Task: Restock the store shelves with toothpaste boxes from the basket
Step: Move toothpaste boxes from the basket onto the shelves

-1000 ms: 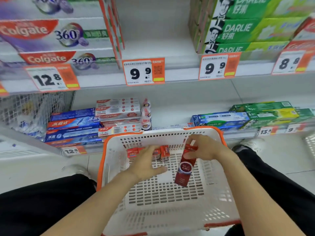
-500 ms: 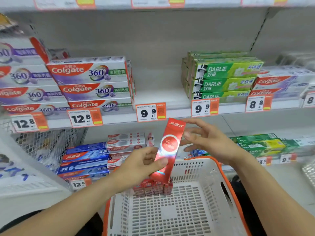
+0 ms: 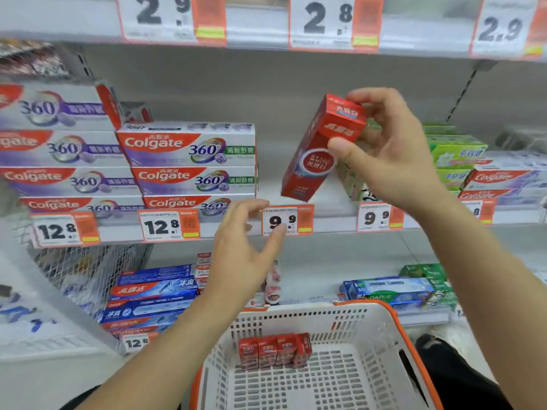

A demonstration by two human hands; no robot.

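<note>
While the right hand (image 3: 393, 152) pinches the top end of a red rectangular cardboard toothpaste box (image 3: 318, 149) between thumb and curled fingers, the box hangs tilted in the air, its lower end pointing down and to the left, in front of the bare stretch of the white metal middle shelf (image 3: 328, 202). Its bottom corner sits just above an orange-and-white paper price tag marked 9.9 (image 3: 287, 219) clipped to that shelf's front edge. The left hand (image 3: 245, 255) floats lower and to the left with nothing in it, fingers loosely spread and slightly bent, the thumb tip overlapping the lower edge of that price tag.

To the left of the gap stands a stack of white and purple Colgate 360 cartons (image 3: 189, 167), lying flat one on another, with 12.8 tags beneath them. To the right, partly hidden behind the right hand, are green Darlie cartons (image 3: 455, 156), and further right more white Colgate cartons (image 3: 506, 179).

Below the hands sits a white perforated plastic basket with an orange rim (image 3: 373, 335). A row of four more red toothpaste boxes (image 3: 273, 350) stands upright against its far wall, side by side and touching. On the lowest shelf behind the basket lie blue toothpaste cartons (image 3: 154, 294).
</note>
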